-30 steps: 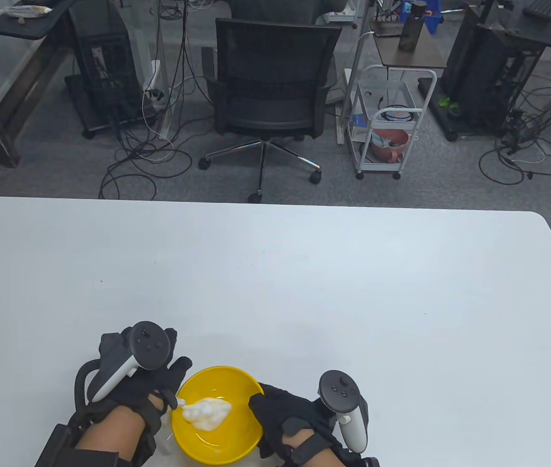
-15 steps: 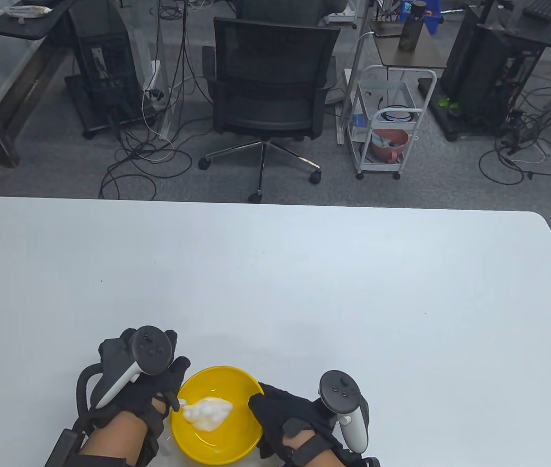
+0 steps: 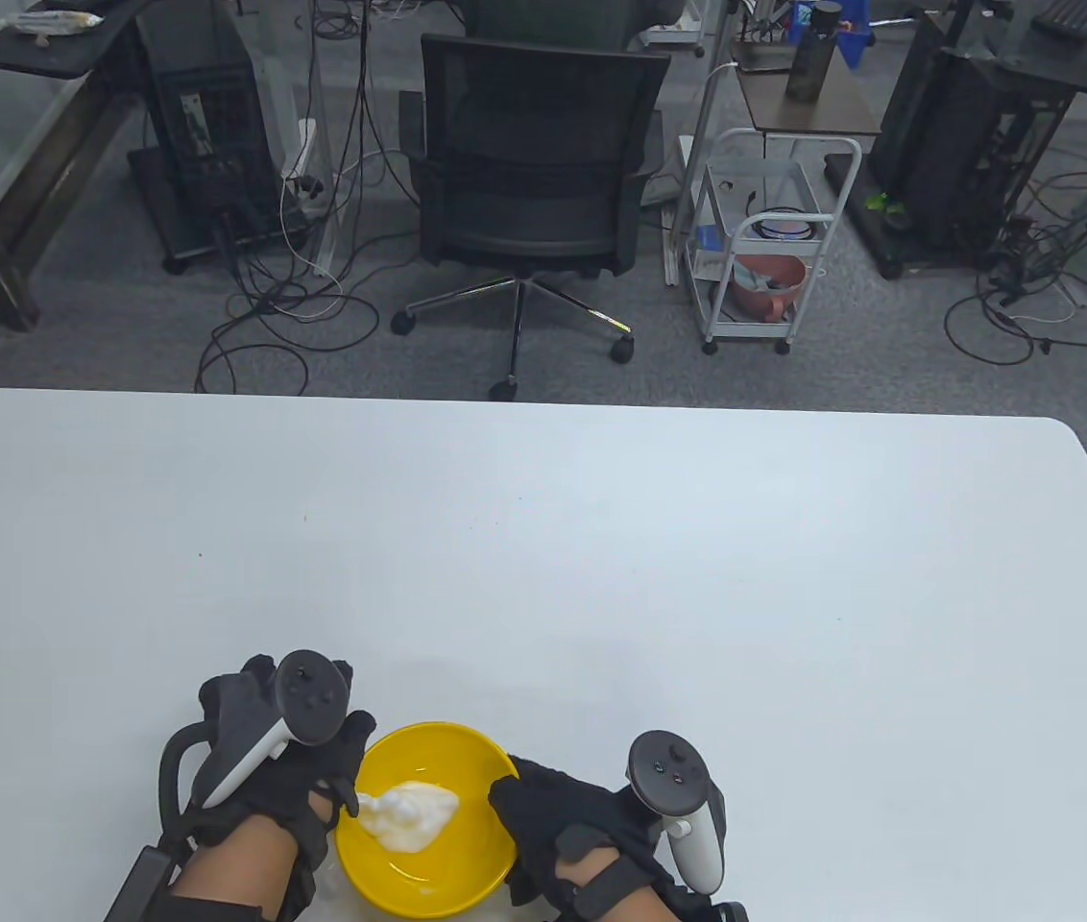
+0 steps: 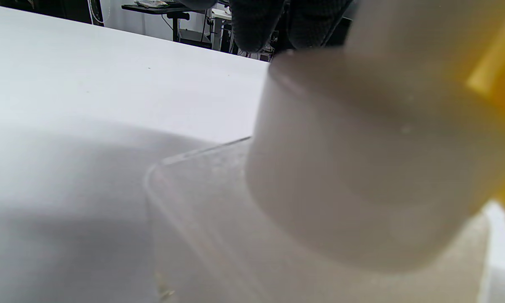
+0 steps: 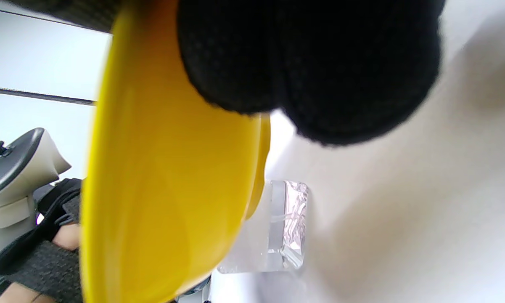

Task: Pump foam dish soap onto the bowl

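A yellow bowl (image 3: 428, 869) sits at the table's near edge with a mound of white foam (image 3: 407, 814) inside. My left hand (image 3: 332, 768) rests over the white pump head of a clear soap bottle, and its nozzle (image 3: 352, 800) reaches over the bowl's left rim. In the left wrist view the white pump collar (image 4: 361, 160) and clear bottle (image 4: 218, 235) fill the frame, with fingers (image 4: 256, 21) above. My right hand (image 3: 529, 802) grips the bowl's right rim. The right wrist view shows its fingers (image 5: 311, 63) on the bowl (image 5: 164, 168), with the bottle (image 5: 284, 227) behind.
The white table (image 3: 601, 557) stretches far and to both sides of the bowl. Beyond its far edge stand an office chair (image 3: 534, 163), a white cart (image 3: 760, 250) and cables on the floor.
My left hand has shifted slightly to the right over the pump. The foam mound, the bowl and my right hand look unchanged.
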Available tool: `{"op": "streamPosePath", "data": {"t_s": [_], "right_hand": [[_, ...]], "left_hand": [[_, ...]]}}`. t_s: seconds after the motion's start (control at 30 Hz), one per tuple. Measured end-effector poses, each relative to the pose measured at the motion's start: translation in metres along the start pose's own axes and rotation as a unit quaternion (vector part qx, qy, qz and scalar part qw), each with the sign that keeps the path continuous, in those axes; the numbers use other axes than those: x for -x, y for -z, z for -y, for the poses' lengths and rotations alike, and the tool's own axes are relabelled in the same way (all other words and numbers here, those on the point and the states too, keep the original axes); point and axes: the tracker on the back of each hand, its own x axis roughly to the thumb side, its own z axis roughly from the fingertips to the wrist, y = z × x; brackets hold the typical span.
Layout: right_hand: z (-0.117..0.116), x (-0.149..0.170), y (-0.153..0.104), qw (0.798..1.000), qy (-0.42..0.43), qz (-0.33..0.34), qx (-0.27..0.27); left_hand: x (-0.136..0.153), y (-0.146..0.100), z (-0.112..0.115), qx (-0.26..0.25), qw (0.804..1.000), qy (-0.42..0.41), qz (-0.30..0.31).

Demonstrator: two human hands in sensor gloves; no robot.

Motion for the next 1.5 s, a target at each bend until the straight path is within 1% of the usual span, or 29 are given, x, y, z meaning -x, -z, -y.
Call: {"op": "streamPosePath", "data": {"t_s": [0.17,0.33,0.47,0.7,0.87,1.0,1.13,1.23,1.37,1.5], "right_hand": [[0.0,0.0,0.0,1.0,-0.002,-0.001,0.0],[0.0,0.001,0.001,1.0,0.001,-0.005,0.0],[0.0,0.001,0.001,1.0,0.002,-0.003,-0.001],[0.0,0.0,0.001,1.0,0.003,-0.001,-0.002],[0.0,0.001,0.001,1.0,0.006,-0.004,-0.002],[0.0,-0.001,0.0,1.0,0.006,0.001,-0.001],[0.0,-0.003,-0.001,1.0,0.003,0.005,-0.002],[0.0,-0.003,-0.001,1.0,0.008,0.004,-0.001],[0.001,-0.003,-0.001,1.0,0.01,0.005,0.0],[0.002,-0.003,-0.001,1.0,0.014,0.008,0.0]], "left_hand": [[0.002,0.001,0.001,0.005,1.0,-0.017,0.005],[-0.001,0.0,-0.001,0.002,1.0,0.001,-0.001],[0.0,0.0,-0.002,0.002,1.0,-0.003,0.0],[0.0,-0.007,-0.013,-0.022,1.0,-0.004,0.014],[0.001,-0.007,-0.016,-0.014,1.0,-0.013,0.024],[0.008,-0.005,-0.013,-0.015,0.998,-0.058,0.037],[0.016,-0.004,-0.01,-0.004,0.994,-0.104,0.033],[0.018,-0.003,-0.009,0.002,0.992,-0.122,0.033],[0.018,-0.004,-0.01,-0.003,0.992,-0.118,0.037],[0.017,-0.007,-0.013,-0.011,0.995,-0.096,0.04]]}}
